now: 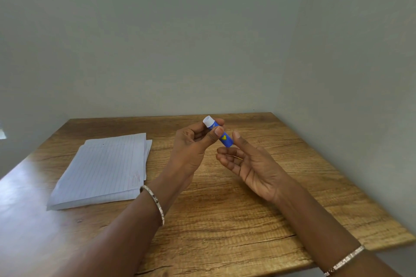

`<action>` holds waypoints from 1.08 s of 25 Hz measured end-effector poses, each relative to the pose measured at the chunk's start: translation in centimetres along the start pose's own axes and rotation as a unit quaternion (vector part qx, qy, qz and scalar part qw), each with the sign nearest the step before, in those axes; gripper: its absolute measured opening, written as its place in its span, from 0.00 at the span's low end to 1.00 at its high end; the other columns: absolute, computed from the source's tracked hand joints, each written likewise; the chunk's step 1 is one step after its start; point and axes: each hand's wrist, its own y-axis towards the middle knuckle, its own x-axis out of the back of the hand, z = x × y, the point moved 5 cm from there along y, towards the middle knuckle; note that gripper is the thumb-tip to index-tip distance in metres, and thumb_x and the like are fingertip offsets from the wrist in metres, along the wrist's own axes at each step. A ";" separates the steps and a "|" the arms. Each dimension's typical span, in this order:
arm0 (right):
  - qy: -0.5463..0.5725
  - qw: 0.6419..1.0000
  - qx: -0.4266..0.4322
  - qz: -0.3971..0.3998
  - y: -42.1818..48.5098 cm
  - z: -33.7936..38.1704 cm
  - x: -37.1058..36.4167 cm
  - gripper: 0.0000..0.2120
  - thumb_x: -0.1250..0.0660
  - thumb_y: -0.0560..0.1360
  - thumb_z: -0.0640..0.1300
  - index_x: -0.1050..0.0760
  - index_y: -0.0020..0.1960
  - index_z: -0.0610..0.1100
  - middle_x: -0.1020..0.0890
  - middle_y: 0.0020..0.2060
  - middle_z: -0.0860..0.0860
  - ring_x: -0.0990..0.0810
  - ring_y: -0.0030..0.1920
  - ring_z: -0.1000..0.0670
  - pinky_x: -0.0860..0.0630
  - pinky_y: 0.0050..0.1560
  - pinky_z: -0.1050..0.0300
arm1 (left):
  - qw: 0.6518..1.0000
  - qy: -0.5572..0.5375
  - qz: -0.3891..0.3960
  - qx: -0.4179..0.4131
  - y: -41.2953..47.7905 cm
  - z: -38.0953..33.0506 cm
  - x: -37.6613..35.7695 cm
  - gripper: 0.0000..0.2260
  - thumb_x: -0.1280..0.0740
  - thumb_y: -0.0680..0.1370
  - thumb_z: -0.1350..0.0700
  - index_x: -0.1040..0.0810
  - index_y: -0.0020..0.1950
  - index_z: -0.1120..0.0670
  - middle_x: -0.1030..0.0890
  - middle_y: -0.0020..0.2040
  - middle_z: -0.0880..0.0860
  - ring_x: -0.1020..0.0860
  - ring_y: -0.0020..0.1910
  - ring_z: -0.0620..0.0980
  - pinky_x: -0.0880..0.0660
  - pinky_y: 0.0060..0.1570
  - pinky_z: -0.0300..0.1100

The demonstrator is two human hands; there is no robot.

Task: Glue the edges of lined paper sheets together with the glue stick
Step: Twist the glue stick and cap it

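We pinch the small blue plastic glue stick w/ our left hand, thumb & fingertips near its white top end; cap on or off, hard to tell. Our right hand lies spread, palm up, just beside its base. It's prob. light, stiff and slick, so grip mid-barrel. The floppy lined white paper sheets lie stacked left of the left hand on the wood-grain table; grey walls beyond.

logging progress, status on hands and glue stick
Left hand grips blue glue stick, white end up. Right hand open beside its base. Lined paper sheets stacked on wooden table, untouched. Nothing in the way.
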 end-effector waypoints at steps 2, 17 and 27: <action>0.019 0.999 0.032 0.014 0.0 0.4 0.0 0.16 0.26 0.71 0.39 0.22 0.57 0.37 0.15 0.47 0.39 0.13 0.46 0.46 0.16 0.48 0.57 | 1.000 -0.001 -0.003 0.005 0.1 0.0 0.1 0.12 0.29 0.76 0.58 0.17 0.58 0.58 0.14 0.52 0.53 0.17 0.53 0.42 0.24 0.52 0.33; 0.017 0.999 0.048 0.016 0.2 0.3 0.8 0.18 0.27 0.70 0.34 0.23 0.59 0.37 0.16 0.46 0.42 0.16 0.42 0.50 0.17 0.47 0.60 | 1.000 -0.008 0.012 0.016 0.1 0.5 -0.2 0.13 0.27 0.73 0.56 0.17 0.57 0.57 0.14 0.53 0.52 0.18 0.57 0.44 0.24 0.59 0.37; -0.005 1.000 0.002 0.012 0.6 -0.6 0.2 0.18 0.27 0.73 0.46 0.21 0.58 0.36 0.15 0.44 0.42 0.16 0.41 0.49 0.18 0.42 0.60 | 1.000 0.010 0.000 0.006 0.2 0.4 0.3 0.09 0.28 0.75 0.60 0.16 0.56 0.58 0.14 0.54 0.52 0.17 0.57 0.45 0.23 0.54 0.35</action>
